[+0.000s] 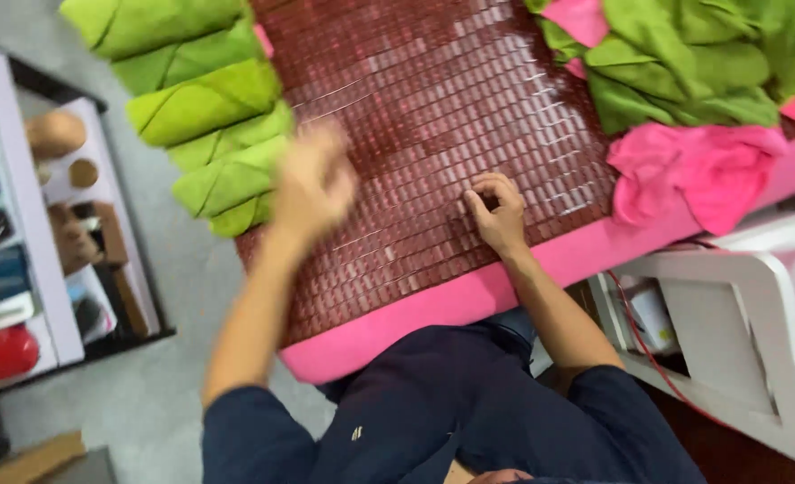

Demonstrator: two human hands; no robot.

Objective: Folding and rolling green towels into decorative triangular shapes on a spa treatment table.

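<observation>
Standing off to the side, I see the person leaning over a bed topped with a dark red bamboo mat [433, 116] on a pink mattress [469, 300]. Their left hand [312, 184] is a blur above the mat's left edge, right beside the row of folded green cloths [209, 116], so I honestly can't tell whether the fingers are apart or closed, and nothing shows in it. The right hand [498, 213] rests on the mat near the near edge, fingers curled in together with the tips pressing the slats, holding nothing.

What could go sideways, in my view: the folded green cloths sit right along the left edge of the mat, some overhanging it, so a quick swipe from that left hand could knock the stack onto the floor. The unfolded heap of green and pink cloths [684, 90] at the far right looks loose enough to slide off the mattress too.

Containers: an open white shelf unit [34, 206] on the left holds a red rounded thing low down, something brown higher up, and other bits too blurry to name. On the right, a white stand [756, 296] holds what looks like a white and pink bottle.
</observation>
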